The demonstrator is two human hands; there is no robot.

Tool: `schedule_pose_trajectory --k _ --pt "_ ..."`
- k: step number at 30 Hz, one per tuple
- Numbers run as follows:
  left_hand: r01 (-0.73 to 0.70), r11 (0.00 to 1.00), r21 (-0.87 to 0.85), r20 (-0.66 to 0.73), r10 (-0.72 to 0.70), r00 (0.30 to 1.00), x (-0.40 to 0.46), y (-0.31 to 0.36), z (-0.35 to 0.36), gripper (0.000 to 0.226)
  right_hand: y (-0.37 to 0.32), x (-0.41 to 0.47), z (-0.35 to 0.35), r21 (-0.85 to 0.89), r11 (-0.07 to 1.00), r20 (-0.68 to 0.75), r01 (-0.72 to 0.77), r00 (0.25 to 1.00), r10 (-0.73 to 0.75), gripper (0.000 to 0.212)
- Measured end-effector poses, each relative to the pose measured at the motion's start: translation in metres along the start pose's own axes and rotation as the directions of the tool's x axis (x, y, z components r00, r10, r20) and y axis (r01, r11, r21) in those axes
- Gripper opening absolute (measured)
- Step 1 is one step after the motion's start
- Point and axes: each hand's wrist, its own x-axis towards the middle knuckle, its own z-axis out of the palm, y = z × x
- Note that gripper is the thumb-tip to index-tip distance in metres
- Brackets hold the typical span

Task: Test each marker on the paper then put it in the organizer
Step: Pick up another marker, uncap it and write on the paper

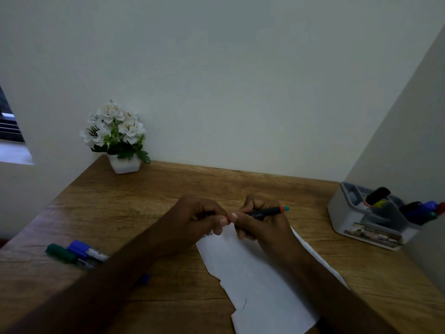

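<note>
In the head view, both hands met above the far end of the torn white sheet of paper (260, 268) on the wooden desk (168, 189). The right hand (262, 225) curled around a black marker with an orange band and teal end (267, 211), while the left hand (199, 218) pinched its orange cap end. Left of the paper lay a green marker (61, 253) and a blue marker (84, 249), touching. Right of the paper stood a grey plastic organizer (356, 220) holding several markers.

Black marker (263, 212) with orange band and teal end, white paper (262, 280), wood-grain brown desk (168, 184), grey organizer (346, 213), green (61, 253) and blue caps (78, 248), white flowers (113, 126).
</note>
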Motion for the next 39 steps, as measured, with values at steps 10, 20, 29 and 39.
schedule_pose_trajectory --k 10,20,29,39 --pt "0.132 0.951 -0.28 -0.185 -0.188 0.965 0.008 0.023 0.014 0.009 0.006 0.004 0.0 0.109 0.994 -0.059 -0.007 0.998 0.014 0.022" --pt "0.164 0.986 0.017 -0.07 -0.163 0.984 0.062 0.041 0.038 0.02 -0.039 -0.006 -0.074 -0.504 0.862 -0.253 -0.053 0.963 -0.089 0.025" --pt "0.052 0.994 0.093 0.124 -0.063 0.99 0.137 0.07 0.1 0.012 -0.133 -0.032 -0.198 -0.857 0.409 -0.421 -0.313 0.883 -0.207 0.013" --pt "0.027 0.987 0.159 0.158 -0.052 0.986 0.154 0.075 0.123 0.013 -0.122 -0.035 -0.211 -0.849 0.402 -0.386 -0.343 0.922 -0.027 0.019"
